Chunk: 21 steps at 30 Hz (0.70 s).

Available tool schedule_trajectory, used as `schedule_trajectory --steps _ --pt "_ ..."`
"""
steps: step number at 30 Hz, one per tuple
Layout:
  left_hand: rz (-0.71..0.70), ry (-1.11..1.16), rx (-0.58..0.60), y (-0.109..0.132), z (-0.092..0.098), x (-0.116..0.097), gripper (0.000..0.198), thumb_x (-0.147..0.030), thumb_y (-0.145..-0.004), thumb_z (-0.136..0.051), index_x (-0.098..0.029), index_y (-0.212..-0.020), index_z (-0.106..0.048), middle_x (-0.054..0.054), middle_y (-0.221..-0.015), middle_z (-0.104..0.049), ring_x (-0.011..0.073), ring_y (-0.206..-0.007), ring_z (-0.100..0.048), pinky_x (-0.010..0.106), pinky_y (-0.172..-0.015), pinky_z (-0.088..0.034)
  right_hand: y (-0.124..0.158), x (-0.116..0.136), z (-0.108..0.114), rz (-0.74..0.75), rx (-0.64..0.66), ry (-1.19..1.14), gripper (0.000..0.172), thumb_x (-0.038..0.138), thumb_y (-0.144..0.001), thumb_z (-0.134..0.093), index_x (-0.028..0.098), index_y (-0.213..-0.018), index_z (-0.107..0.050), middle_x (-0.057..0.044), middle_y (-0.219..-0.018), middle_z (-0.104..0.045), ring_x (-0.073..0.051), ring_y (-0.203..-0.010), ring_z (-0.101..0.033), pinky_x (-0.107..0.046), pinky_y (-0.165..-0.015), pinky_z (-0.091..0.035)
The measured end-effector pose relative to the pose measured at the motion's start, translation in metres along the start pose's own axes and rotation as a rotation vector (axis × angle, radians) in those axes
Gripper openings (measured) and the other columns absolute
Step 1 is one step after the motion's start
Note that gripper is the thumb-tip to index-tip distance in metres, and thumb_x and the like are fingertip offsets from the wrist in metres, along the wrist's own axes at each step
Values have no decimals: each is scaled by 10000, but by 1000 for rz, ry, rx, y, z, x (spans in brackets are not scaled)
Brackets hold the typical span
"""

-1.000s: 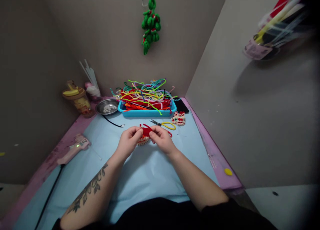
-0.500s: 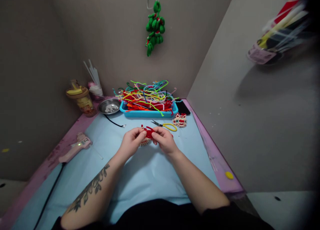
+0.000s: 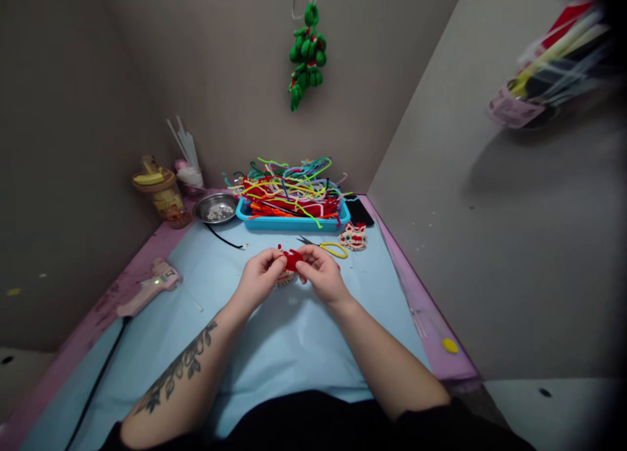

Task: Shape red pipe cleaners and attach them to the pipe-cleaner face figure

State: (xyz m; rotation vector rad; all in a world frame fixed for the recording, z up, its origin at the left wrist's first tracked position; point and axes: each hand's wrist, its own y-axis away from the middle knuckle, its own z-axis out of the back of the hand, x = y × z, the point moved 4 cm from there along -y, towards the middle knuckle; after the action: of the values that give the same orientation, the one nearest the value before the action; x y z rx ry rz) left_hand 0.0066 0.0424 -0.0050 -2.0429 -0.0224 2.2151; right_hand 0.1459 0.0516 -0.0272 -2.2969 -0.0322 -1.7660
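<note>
Between my two hands is a small red fuzzy piece (image 3: 292,260), which looks like bent pipe cleaner. My left hand (image 3: 262,275) pinches its left side between thumb and fingers. The right side is pinched by my right hand (image 3: 321,273). Just below and partly hidden by the hands, a cream and red craft piece (image 3: 285,279) shows on the blue sheet. Beyond my right hand lie yellow-handled scissors (image 3: 333,249). A finished-looking cream and red animal-face piece (image 3: 353,237) rests to their right.
A blue tray (image 3: 294,224) heaped with colourful pipe cleaners (image 3: 289,190) stands at the back. Left of it are a metal bowl (image 3: 218,209) and a lidded cup (image 3: 164,196). A pink glue gun (image 3: 149,291) with a black cord lies at left; a phone (image 3: 361,213) is behind the tray's right end.
Both hands stay nearly in place, still pinching the red piece, which is tilted slightly differently. The whole view has shifted a little.
</note>
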Motion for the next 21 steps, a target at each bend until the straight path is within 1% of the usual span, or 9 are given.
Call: schedule_trajectory --steps 4,8,10,12,14,15,18,21 --pt "17 -12 15 0 -3 0 198 -340 -759 -609 -143 -743 -628 -1 -665 -627 111 -587 -522 221 -565 -407 0 2 1 60 -80 54 186 255 -729 -671 213 -843 -531 49 -658 -550 -87 -512 -473 -216 -473 -389" --pt "43 15 8 -1 -3 4 205 -336 -733 -652 -134 -701 -637 7 -656 -637 115 -601 -537 225 -591 -416 3 5 -1 132 -64 141 186 231 -758 -640 216 -899 -520 30 -728 -560 -116 -626 -543 -230 -537 -439" --pt "50 52 1 -1 -3 6 208 -337 -733 -661 -133 -695 -638 9 -662 -644 113 -604 -542 224 -596 -418 6 11 1 233 -102 226 172 214 -777 -622 221 -923 -531 2 -816 -570 -136 -722 -571 -242 -574 -462" --pt "54 93 -12 0 -2 5 206 -334 -731 -668 -135 -689 -637 1 -645 -635 101 -578 -524 216 -577 -405 10 19 2 379 -128 372 114 191 -788 -617 220 -890 -574 -23 -883 -564 -150 -794 -570 -255 -604 -468" --pt "70 137 -11 0 -2 4 214 -339 -724 -677 -138 -672 -628 -19 -583 -594 81 -516 -472 206 -527 -369 14 26 1 496 -119 515 61 171 -795 -619 215 -837 -622 -38 -899 -556 -156 -811 -558 -265 -614 -463" --pt "81 161 -4 0 -2 4 223 -345 -718 -682 -139 -660 -622 -30 -547 -566 73 -485 -440 204 -503 -347 14 28 1 529 -112 560 60 166 -798 -620 215 -826 -641 -42 -897 -555 -158 -808 -554 -270 -615 -462" --pt "111 209 31 0 -4 2 251 -360 -693 -696 -141 -619 -600 -51 -477 -495 61 -436 -372 203 -461 -295 14 30 2 543 -116 599 71 166 -809 -613 216 -832 -658 -45 -890 -561 -158 -783 -552 -278 -601 -459" --pt "133 216 62 -1 -5 2 257 -367 -682 -696 -140 -610 -599 -54 -459 -471 60 -430 -355 204 -452 -278 12 29 2 524 -92 612 60 173 -825 -598 214 -825 -642 -41 -881 -564 -155 -766 -550 -282 -603 -455"
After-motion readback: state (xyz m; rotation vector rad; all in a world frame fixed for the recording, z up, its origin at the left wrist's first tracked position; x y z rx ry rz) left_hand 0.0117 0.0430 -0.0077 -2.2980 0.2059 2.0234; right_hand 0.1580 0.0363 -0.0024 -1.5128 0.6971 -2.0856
